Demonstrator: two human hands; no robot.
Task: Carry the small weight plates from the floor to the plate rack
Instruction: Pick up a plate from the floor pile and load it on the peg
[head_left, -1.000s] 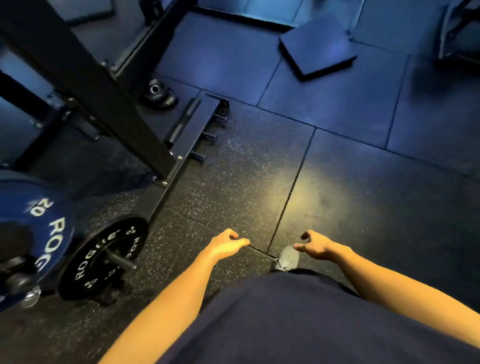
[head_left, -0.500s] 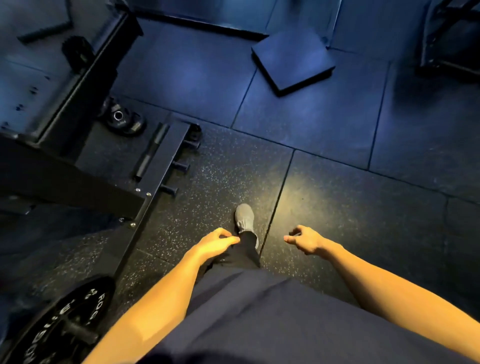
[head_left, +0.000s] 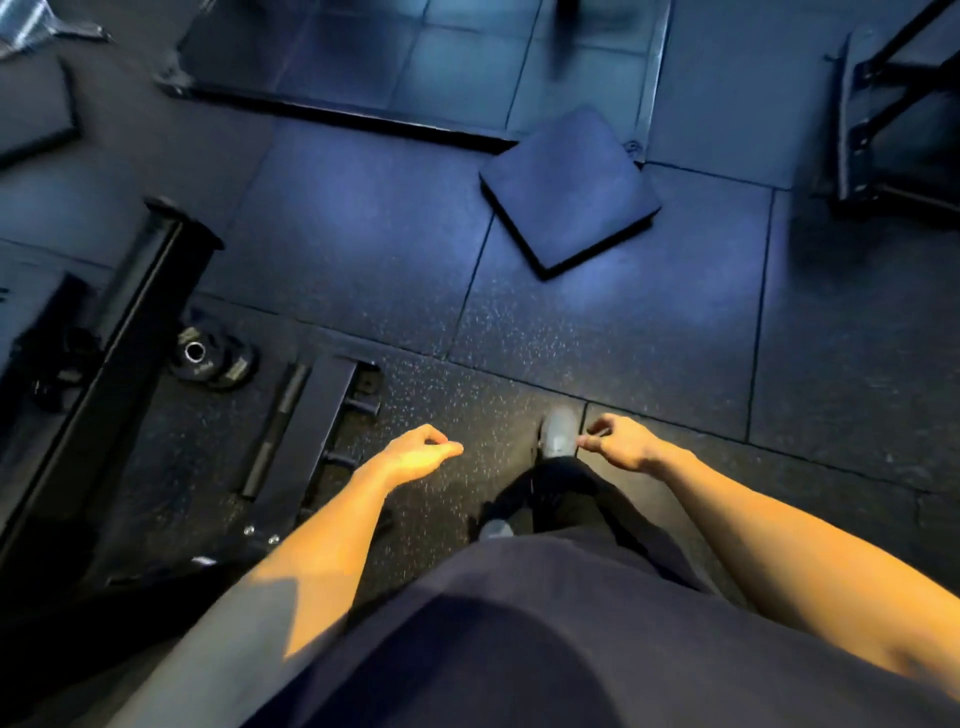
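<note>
Both hands, left hand (head_left: 415, 451) and right hand (head_left: 621, 442), hang loosely curled, holding nothing, free for the small weight plates (head_left: 212, 357) by the floor's left edge.

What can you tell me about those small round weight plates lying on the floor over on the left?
The small weight plates are dark discs, apparently metal, lying flat on the speckled rubber floor. There seem to be two or three, overlapping in a loose pile; the top one shows a shiny ringed centre hole and faint markings too blurred to read. They sit right beside the black rack beam; whether they touch it is unclear. Neither hand touches them.
</note>
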